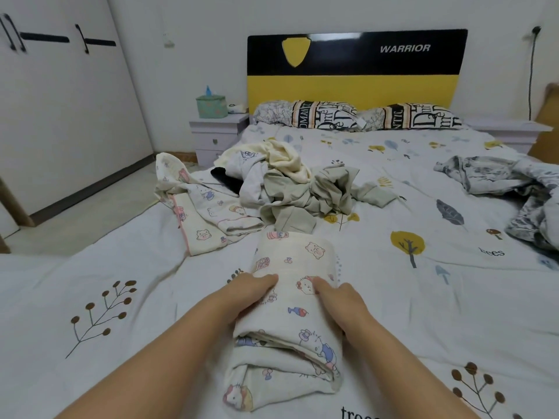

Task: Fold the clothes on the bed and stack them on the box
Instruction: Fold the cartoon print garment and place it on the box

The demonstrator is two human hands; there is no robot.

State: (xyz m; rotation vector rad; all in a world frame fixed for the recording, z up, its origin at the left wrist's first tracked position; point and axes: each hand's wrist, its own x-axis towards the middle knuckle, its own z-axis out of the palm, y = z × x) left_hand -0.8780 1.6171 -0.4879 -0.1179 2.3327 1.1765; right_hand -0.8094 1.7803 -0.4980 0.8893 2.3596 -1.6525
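Observation:
A folded cream garment with cartoon prints [290,300] lies on the bed [423,313] right in front of me. My left hand [251,293] rests on its left edge, fingers laid over the top. My right hand [338,300] rests on its right edge, fingers flat on the cloth. Beyond it lies another cartoon-print piece [205,216], unfolded. Behind that is a heap of clothes [290,186]: beige, grey, pale yellow and something black. No box is in view.
A crumpled grey-patterned quilt [514,189] lies at the bed's right side. Two pillows [357,116] sit under the yellow-and-black headboard [357,71]. A nightstand [217,137] with a tissue box [211,105] stands at the left, with wardrobe doors [60,101] beyond the floor strip.

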